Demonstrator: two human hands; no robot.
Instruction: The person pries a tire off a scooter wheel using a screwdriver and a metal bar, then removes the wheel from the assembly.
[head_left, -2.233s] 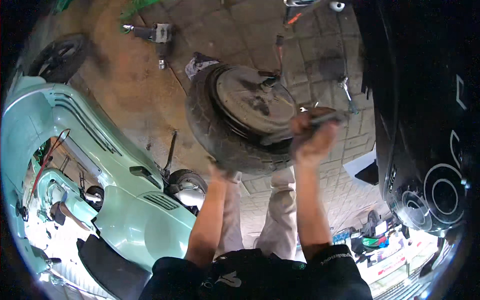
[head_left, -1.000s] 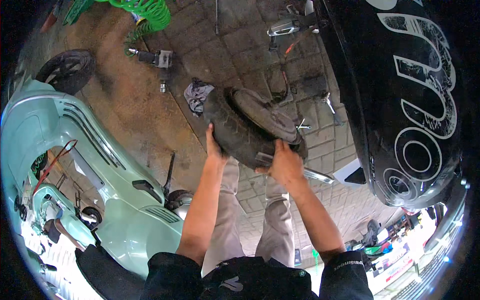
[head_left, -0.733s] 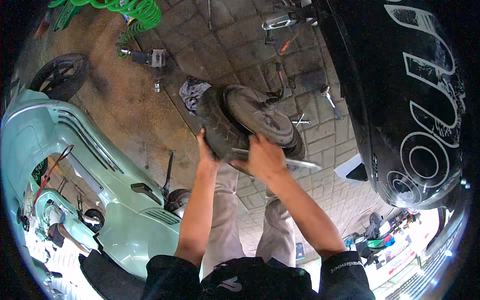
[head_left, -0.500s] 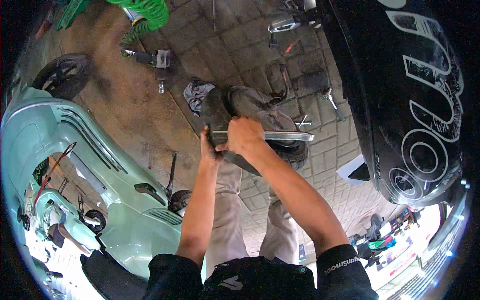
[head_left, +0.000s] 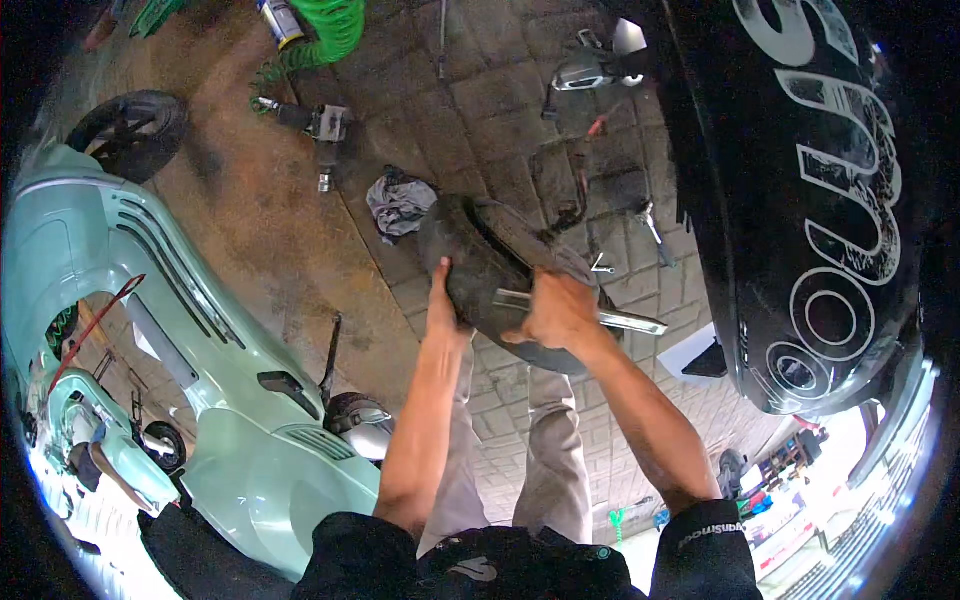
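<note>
A black tyre (head_left: 462,262) is tilted up in front of my legs, its tread side toward me. My left hand (head_left: 446,305) grips the tyre's left edge, one finger stretched along the rubber and the others partly hidden. My right hand (head_left: 562,308) is closed around a flat silver tyre lever (head_left: 635,322). The lever lies across the tyre, one end over the tread and the other sticking out to the right. What fills the tyre's inside is mostly hidden. A crumpled grey rag (head_left: 400,203) lies just beyond the tyre.
A mint-green scooter (head_left: 245,420) stands at left, a loose wheel (head_left: 130,135) behind it. An impact wrench (head_left: 325,125) on a green coiled hose (head_left: 335,35) lies ahead. A ratchet-like tool (head_left: 655,235) rests on the pavers. A big black printed panel (head_left: 740,230) borders the right.
My right hand and the lever have moved right and nearer to me. The lever's left end is now away from my left hand. The tyre shows more of its tread.
</note>
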